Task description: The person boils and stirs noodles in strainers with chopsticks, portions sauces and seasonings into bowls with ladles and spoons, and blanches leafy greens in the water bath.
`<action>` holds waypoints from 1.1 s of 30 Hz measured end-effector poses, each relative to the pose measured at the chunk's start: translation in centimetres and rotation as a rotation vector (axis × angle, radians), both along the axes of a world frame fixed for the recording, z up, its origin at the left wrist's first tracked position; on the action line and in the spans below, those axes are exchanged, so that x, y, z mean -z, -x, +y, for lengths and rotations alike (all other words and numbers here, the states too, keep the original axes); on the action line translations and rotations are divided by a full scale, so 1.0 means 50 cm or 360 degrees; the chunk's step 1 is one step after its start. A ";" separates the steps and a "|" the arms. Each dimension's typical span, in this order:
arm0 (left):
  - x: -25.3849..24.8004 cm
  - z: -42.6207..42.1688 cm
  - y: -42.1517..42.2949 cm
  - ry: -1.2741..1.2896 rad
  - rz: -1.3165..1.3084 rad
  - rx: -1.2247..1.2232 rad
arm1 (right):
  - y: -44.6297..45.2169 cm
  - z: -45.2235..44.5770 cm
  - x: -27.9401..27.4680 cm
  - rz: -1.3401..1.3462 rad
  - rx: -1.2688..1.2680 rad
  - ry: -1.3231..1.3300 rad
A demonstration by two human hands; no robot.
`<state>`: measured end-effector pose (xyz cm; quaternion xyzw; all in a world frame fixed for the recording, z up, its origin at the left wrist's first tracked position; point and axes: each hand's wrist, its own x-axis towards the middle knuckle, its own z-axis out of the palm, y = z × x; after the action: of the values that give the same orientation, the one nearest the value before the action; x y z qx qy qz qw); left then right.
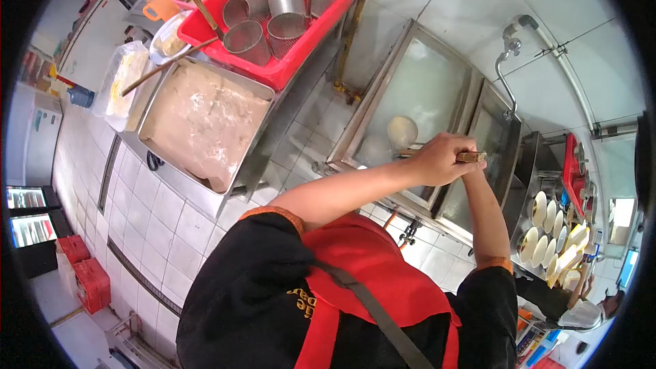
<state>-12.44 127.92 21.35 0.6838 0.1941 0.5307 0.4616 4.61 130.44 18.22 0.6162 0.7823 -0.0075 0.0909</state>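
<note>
Handle (471, 157) of wood in the left hand, above a metal tank (380, 89).

Fingers of the left hand (443, 159) are closed firmly around the handle, which lies across over cloudy water (434, 82). The right hand (476, 167) is at the same place, mostly hidden behind the left, so I cannot tell what its fingers do. Near the handle's other end, two round pale things (402, 132) show in the tank. A curved tap (514, 46) is beside it. Further to the left, a red tub (280, 76) carries several mesh strainers (247, 42), and just beside stands a metal tray (253, 135) dusted with white powder (198, 99).
</note>
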 end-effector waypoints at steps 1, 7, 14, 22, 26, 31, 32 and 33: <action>-0.005 0.005 0.004 -0.0059 -0.0022 -0.0006 | 0.001 0.008 0.007 -0.0025 -0.0124 -0.0067; -0.012 0.044 -0.015 0.0336 0.0021 0.0134 | -0.014 -0.042 0.028 -0.0161 0.0180 0.0012; -0.028 0.043 0.010 0.0655 -0.0084 0.0213 | -0.321 -0.417 -0.204 0.0424 0.1271 -0.0352; 0.002 -0.114 0.050 -0.0286 0.0439 -0.0967 | -0.714 -0.504 0.124 -0.0534 0.1662 -0.0236; 0.179 -0.317 0.202 0.0048 0.0694 -0.0756 | -0.775 -0.516 0.209 -0.0605 0.1637 -0.0349; 0.542 -0.744 0.524 0.0756 0.1603 -0.1016 | -0.576 -0.554 0.222 0.0061 0.0934 -0.1315; 0.665 -0.863 0.613 0.1012 0.1802 -0.1136 | -0.444 -0.556 0.185 0.0204 0.0921 -0.1229; 0.756 -0.992 0.681 0.1487 0.1996 -0.1370 | -0.398 -0.556 0.261 0.0456 0.0848 -0.1103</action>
<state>-46.49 78.34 -16.43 0.4585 0.8473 0.0533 0.2628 24.50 102.63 5.16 0.7826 0.5577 0.1463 -0.2347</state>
